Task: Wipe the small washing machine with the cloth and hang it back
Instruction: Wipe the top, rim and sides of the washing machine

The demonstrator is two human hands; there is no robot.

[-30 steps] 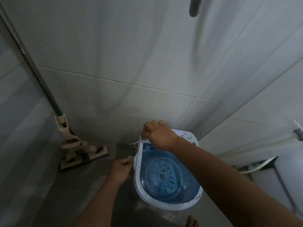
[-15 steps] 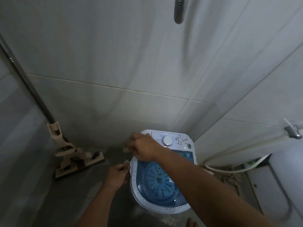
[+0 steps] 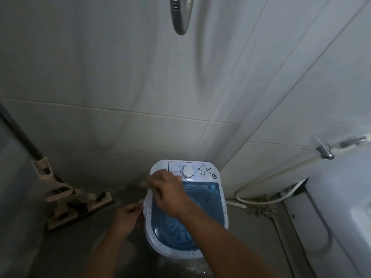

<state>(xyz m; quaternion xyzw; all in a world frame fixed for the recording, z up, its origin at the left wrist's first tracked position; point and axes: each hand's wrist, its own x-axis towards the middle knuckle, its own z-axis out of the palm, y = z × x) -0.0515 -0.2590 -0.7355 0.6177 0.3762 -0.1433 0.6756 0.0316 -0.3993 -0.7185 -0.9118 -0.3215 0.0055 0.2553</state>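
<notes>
The small washing machine (image 3: 224, 205) is white with an open blue tub and stands on the floor in the tiled corner; dark specks dot its rim and control panel. My right hand (image 3: 167, 192) reaches over its rear left rim. It presses a small brownish cloth (image 3: 144, 185) there, and only an edge of the cloth shows past my fingers. My left hand (image 3: 128, 214) is lower, against the machine's left side, with its fingers curled on a small white part of the casing.
A beige mop head (image 3: 78, 203) on a dark pole (image 3: 20, 133) leans at the left wall. A metal shower hose (image 3: 180, 15) hangs overhead. At the right are a tap (image 3: 325, 152), a white hose (image 3: 261, 200), a crumpled rag (image 3: 259, 210) and a white fixture (image 3: 341, 207).
My right hand slid from the machine's rear rim to the left along the edge, uncovering the dial panel. The view tilted up. My left hand stayed at the machine's side.
</notes>
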